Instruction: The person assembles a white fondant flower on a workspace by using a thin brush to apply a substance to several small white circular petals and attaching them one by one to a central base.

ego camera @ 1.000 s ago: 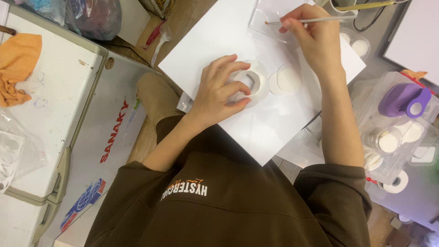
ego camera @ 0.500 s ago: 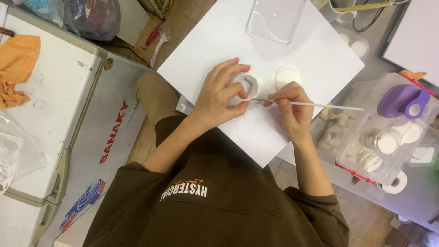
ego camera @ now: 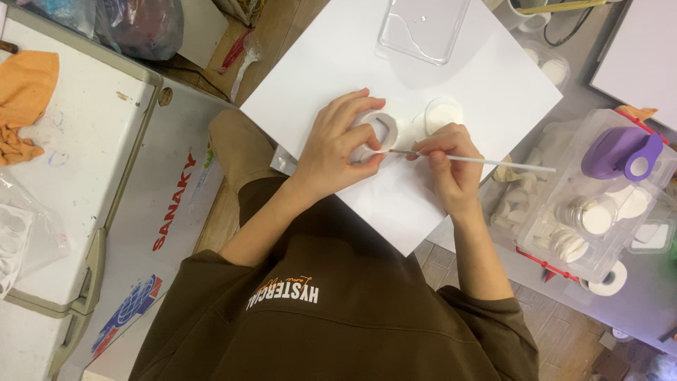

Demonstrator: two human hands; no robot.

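Note:
My left hand (ego camera: 337,140) grips a small white ring-shaped piece (ego camera: 376,129) with a cut-out middle, resting on a large white sheet (ego camera: 465,77). A thin white brush (ego camera: 486,162) lies in my right hand (ego camera: 448,161), its tip touching the lower edge of the ring. A round white disc (ego camera: 443,113) lies just beyond my right hand. At the sheet's far edge sits a clear flat plastic tray (ego camera: 423,27).
A clear plastic box (ego camera: 599,204) of white discs stands at the right, with a purple punch (ego camera: 622,152) on it. A white tape roll (ego camera: 608,281) lies near it. A white chest (ego camera: 84,162) with an orange cloth (ego camera: 24,99) is at the left.
My right hand came back from the clear tray at the far edge to the ring, and the brush tip now touches it. My left hand stayed on the ring.

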